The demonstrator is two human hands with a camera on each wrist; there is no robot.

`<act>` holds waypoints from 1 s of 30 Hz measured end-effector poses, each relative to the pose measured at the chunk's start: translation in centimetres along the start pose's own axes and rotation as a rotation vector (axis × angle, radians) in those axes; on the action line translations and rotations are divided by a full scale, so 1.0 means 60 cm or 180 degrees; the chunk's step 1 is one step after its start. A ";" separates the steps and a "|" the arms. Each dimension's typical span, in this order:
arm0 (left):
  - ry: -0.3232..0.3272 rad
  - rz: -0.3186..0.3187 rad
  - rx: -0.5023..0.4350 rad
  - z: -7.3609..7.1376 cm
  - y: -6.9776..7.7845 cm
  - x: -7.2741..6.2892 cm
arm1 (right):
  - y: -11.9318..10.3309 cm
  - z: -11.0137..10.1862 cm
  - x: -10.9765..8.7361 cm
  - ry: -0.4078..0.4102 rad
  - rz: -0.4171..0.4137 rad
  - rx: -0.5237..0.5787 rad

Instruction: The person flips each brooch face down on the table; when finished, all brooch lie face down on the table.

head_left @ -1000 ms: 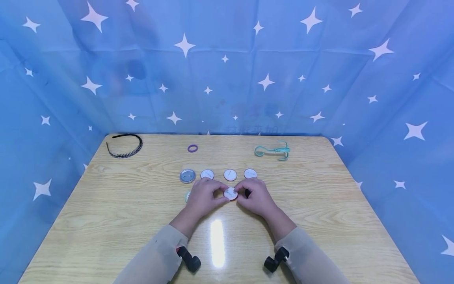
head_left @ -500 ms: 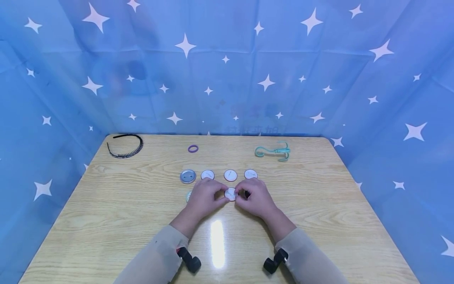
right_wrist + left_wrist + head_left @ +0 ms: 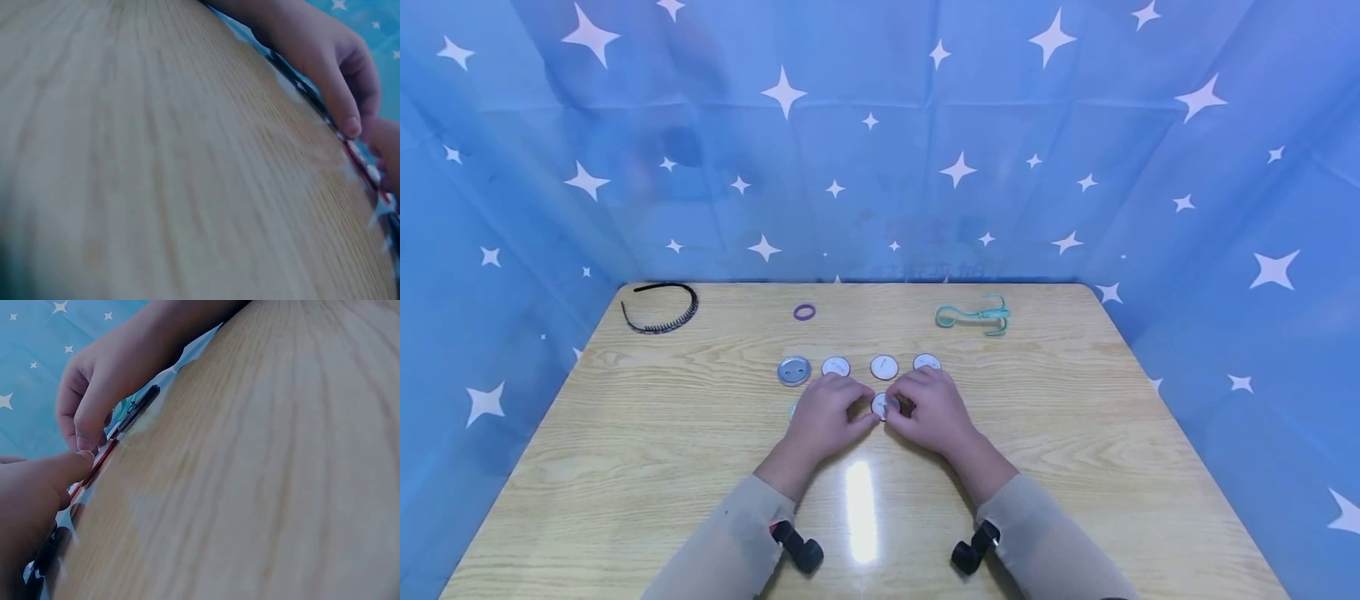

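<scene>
A round white-backed pin badge [image 3: 878, 407] lies between my two hands in the head view, its back facing up. My left hand [image 3: 827, 417] holds its left edge between thumb and forefinger. From the right, my right hand [image 3: 929, 412] pinches at the pin on its back, the fingertips covering part of the badge. Low in the left wrist view, the thumb of the left hand [image 3: 31, 500] presses at the red rim of the badge [image 3: 102, 460], seen edge-on. The right wrist view has the right hand [image 3: 386, 153] cut off by the frame's edge.
Behind the hands runs a row of badges, including a silver one [image 3: 793, 371] and a white one [image 3: 884, 367]. Another badge [image 3: 792, 410] is mostly hidden by the left hand. Farther back lie a black headband [image 3: 662, 327], a purple ring [image 3: 804, 312] and a teal hook-shaped item [image 3: 973, 314].
My right hand has shifted slightly left, its thumb and fingertips now farther over the badge. The left hand keeps its hold. The head view has moved a little.
</scene>
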State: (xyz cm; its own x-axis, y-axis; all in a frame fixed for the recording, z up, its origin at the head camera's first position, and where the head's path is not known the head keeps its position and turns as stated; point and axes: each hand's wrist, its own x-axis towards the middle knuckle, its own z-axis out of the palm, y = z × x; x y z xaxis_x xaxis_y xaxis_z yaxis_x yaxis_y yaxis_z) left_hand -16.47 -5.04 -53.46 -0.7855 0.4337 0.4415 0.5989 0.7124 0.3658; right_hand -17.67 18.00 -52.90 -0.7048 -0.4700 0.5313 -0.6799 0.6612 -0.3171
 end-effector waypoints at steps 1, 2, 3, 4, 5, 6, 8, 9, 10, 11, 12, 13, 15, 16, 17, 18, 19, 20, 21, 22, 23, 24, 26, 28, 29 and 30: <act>0.0040 0.0031 -0.0004 0.000 -0.001 0.000 | 0.000 0.000 0.002 0.0028 -0.0023 -0.0034; 0.0087 0.0072 -0.0013 -0.001 -0.003 0.000 | 0.000 0.001 0.005 0.0055 -0.0049 -0.0069; 0.0131 0.0107 -0.0010 -0.002 -0.005 0.000 | -0.001 0.002 0.006 0.0076 -0.0077 -0.0117; 0.0171 0.0140 0.0009 -0.003 -0.007 -0.002 | -0.002 0.003 0.008 0.0097 -0.0116 -0.0169; 0.0205 0.0165 0.0028 -0.004 -0.009 -0.004 | -0.003 0.005 0.010 0.0110 -0.0168 -0.0238; 0.0242 0.0185 0.0045 -0.005 -0.011 -0.006 | -0.005 0.008 0.012 0.0115 -0.0222 -0.0312; 0.0316 0.0210 0.0063 -0.009 -0.016 -0.013 | -0.010 0.013 0.016 0.0111 -0.0329 -0.0439; 0.0341 0.0209 0.0077 -0.010 -0.019 -0.016 | -0.012 0.016 0.018 0.0112 -0.0372 -0.0488; 0.0363 0.0204 0.0083 -0.012 -0.021 -0.019 | -0.015 0.018 0.020 0.0120 -0.0405 -0.0527; 0.0391 0.0197 0.0077 -0.014 -0.023 -0.023 | -0.017 0.020 0.022 0.0115 -0.0423 -0.0555; 0.0417 0.0183 0.0077 -0.016 -0.025 -0.026 | -0.019 0.021 0.024 0.0121 -0.0433 -0.0559; 0.0442 0.0166 0.0082 -0.018 -0.027 -0.029 | -0.021 0.022 0.026 0.0112 -0.0430 -0.0553; 0.0468 0.0117 0.0086 -0.022 -0.030 -0.035 | -0.025 0.022 0.031 0.0075 -0.0404 -0.0521; 0.0469 0.0086 0.0089 -0.025 -0.033 -0.038 | -0.028 0.024 0.033 0.0044 -0.0380 -0.0498; 0.0454 0.0056 0.0091 -0.028 -0.036 -0.042 | -0.030 0.026 0.035 0.0018 -0.0361 -0.0473; 0.0423 0.0016 0.0092 -0.031 -0.039 -0.045 | -0.033 0.028 0.037 0.0002 -0.0347 -0.0457; 0.0394 -0.0022 0.0095 -0.035 -0.042 -0.048 | -0.035 0.030 0.040 -0.0018 -0.0332 -0.0448; 0.0354 -0.0071 0.0098 -0.039 -0.046 -0.050 | -0.038 0.032 0.042 -0.0026 -0.0318 -0.0434; 0.0313 -0.0128 0.0104 -0.042 -0.050 -0.052 | -0.041 0.035 0.044 -0.0024 -0.0306 -0.0423; 0.0281 -0.0188 0.0114 -0.046 -0.053 -0.055 | -0.044 0.038 0.046 -0.0033 -0.0294 -0.0417; 0.0246 -0.0254 0.0109 -0.050 -0.057 -0.057 | -0.047 0.041 0.048 -0.0034 -0.0284 -0.0429; 0.0222 -0.0319 0.0105 -0.053 -0.062 -0.060 | -0.050 0.044 0.051 -0.0056 -0.0264 -0.0432; 0.0168 -0.0425 0.0101 -0.057 -0.069 -0.063 | -0.056 0.048 0.055 -0.0136 -0.0211 -0.0423; 0.0097 -0.0468 0.0097 -0.059 -0.075 -0.065 | -0.062 0.053 0.059 -0.0269 -0.0162 -0.0451; 0.0060 -0.0469 0.0090 -0.059 -0.078 -0.066 | -0.065 0.056 0.060 -0.0344 -0.0137 -0.0477; 0.0023 -0.0466 0.0093 -0.059 -0.079 -0.067 | -0.067 0.058 0.061 -0.0419 -0.0111 -0.0479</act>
State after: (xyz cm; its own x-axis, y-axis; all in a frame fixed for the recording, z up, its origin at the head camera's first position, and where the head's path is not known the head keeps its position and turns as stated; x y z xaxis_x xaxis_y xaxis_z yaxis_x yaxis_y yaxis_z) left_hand -15.63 -12.11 -54.07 -0.8629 0.3200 0.3911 0.4731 0.7835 0.4028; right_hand -18.21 11.58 -52.40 -0.7085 -0.5599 0.4295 -0.6734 0.7185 -0.1741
